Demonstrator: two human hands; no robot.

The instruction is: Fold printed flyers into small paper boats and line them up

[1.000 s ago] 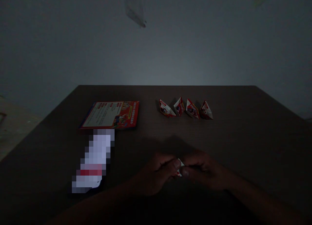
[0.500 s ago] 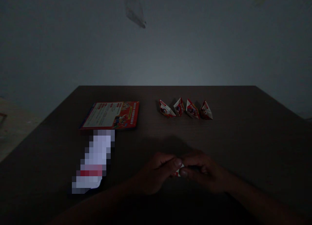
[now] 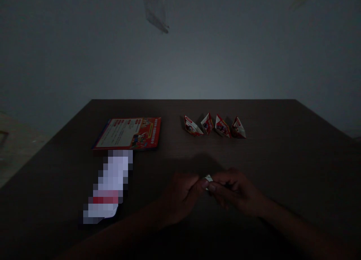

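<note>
Between my two hands is a small piece of folded paper (image 3: 208, 178), whitish where it shows; fingers and thumbs cover the rest of it. My left hand (image 3: 182, 194) pinches it from the left, thumb on top. From the right, my right hand (image 3: 238, 192) grips it between thumb and forefinger. Both hands are closed and meet just above the near half of the table. Beyond them several folded paper boats (image 3: 222, 127), red and white with printed pictures, stand in a row.
A stack of printed red-and-white cards or booklets (image 3: 121, 134) lies on the dark table (image 3: 270, 117) at the left. Nearer stands a lit, pixelated phone-like screen (image 3: 113, 181). A clear plastic bag (image 3: 156, 10) hangs against the pale wall (image 3: 225, 46).
Both hands have shifted slightly up in the picture with the folded paper, and its angle between the fingers has changed. The red print on it no longer shows.
</note>
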